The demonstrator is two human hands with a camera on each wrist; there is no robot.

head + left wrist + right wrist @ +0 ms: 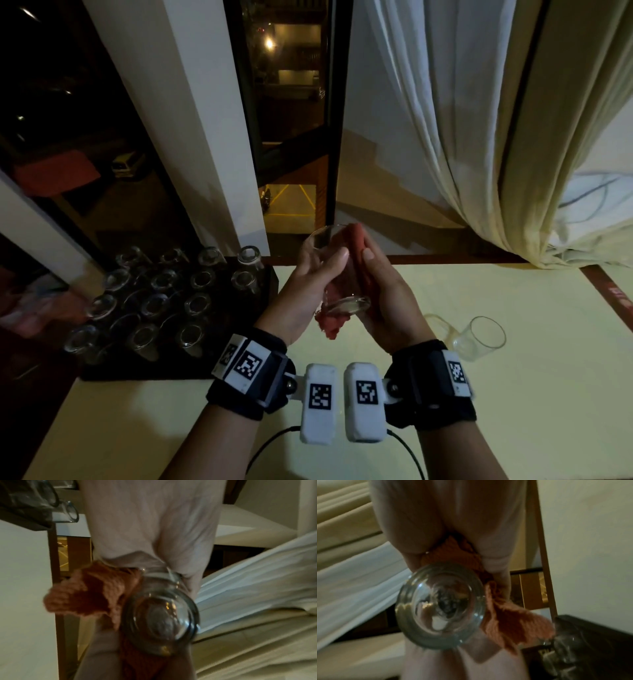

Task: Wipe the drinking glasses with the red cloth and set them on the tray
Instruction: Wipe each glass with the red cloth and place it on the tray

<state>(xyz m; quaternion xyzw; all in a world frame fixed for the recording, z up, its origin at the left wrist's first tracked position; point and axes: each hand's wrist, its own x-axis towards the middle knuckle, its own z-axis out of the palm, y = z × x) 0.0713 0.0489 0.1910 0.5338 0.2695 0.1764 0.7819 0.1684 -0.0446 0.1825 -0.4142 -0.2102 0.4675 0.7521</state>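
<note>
Two hands meet round one drinking glass [337, 270], raised above the counter [445, 377] just right of the black tray [239, 375]. Left hand [308, 291] cups the glass wall, fingers curled about it; right hand [387, 291] presses the red cloth [356, 253] against the opposite wall, thumb lying along the cloth. Base faces the person, mouth points away. A loose end of cloth hangs below the base. Tray holds many glasses in rows; two further glasses [479, 337] lie on the counter well to the tray's right. Handling note: glass is rigid, smooth and breakable, likely slippery if damp; best held round the mid-wall, not the thin rim. Cloth is soft and limp, conforming to the curve.
</note>
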